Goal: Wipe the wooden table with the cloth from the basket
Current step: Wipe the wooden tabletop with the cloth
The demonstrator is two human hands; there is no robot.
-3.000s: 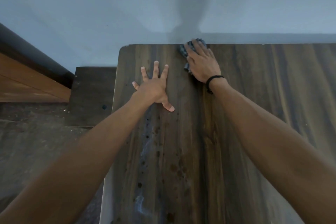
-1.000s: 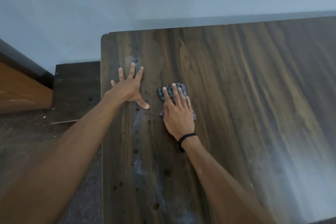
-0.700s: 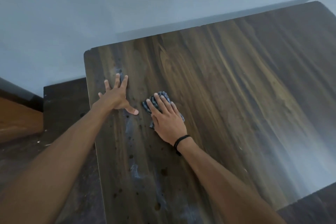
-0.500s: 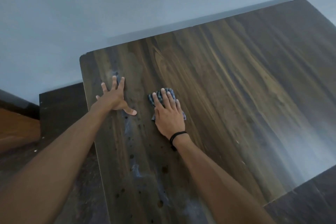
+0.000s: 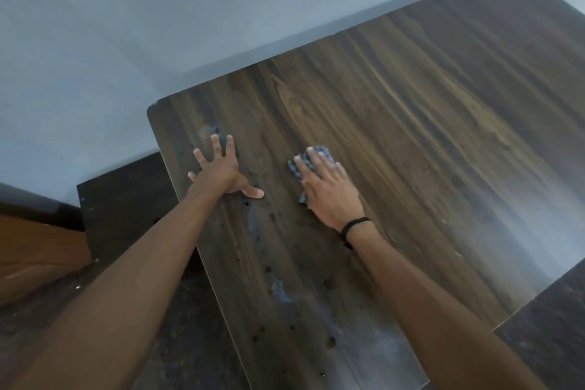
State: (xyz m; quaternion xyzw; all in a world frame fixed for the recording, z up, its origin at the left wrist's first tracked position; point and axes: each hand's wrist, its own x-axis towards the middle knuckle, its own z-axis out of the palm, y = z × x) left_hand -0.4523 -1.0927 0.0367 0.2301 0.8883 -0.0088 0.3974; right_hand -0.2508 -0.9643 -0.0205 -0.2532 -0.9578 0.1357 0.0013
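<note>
Head view: the right hand (image 5: 332, 196) lies flat on the dark patterned cloth (image 5: 297, 166), fingers (image 5: 311, 158) straight and close together, pressing it to the wooden desk (image 5: 427, 136) for rubbing. The left hand (image 5: 221, 172), fingers spread, rests palm-down near the desk's left edge, likely bracing the reach.

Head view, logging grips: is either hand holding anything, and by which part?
Right hand presses the crumpled grey cloth flat from above, ungripped; left hand rests on the dark wooden table, holding nothing.
</note>
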